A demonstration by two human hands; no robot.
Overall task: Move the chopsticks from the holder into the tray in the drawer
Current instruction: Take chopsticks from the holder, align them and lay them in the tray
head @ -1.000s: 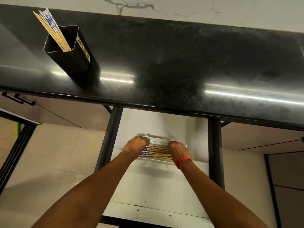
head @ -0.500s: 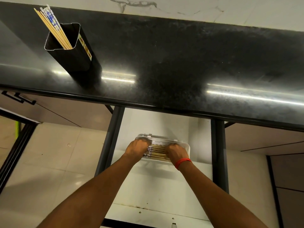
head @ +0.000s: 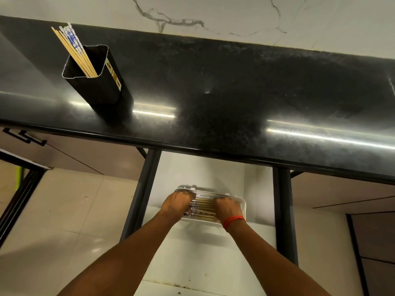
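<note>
A black rectangular holder (head: 96, 82) stands on the dark countertop at the left, with several wooden chopsticks (head: 73, 51) leaning out of it, some with blue-and-white tops. Below the counter an open white drawer (head: 192, 253) holds a clear plastic tray (head: 242, 205). Several chopsticks (head: 204, 208) lie side by side in the tray. My left hand (head: 178, 205) is curled over their left ends and my right hand (head: 226, 209), with a red band at the wrist, is curled over their right ends. My fingertips are hidden inside the tray.
The black countertop (head: 235, 92) overhangs the back of the drawer. Dark metal drawer rails (head: 145, 189) run down both sides. A marble wall (head: 213, 16) rises behind the counter. Beige floor tiles (head: 64, 210) lie to the left and a dark cabinet front (head: 376, 242) to the right.
Both hands have stayed on the chopsticks in the tray, and the right hand has shifted slightly inward. The view has tilted a little.
</note>
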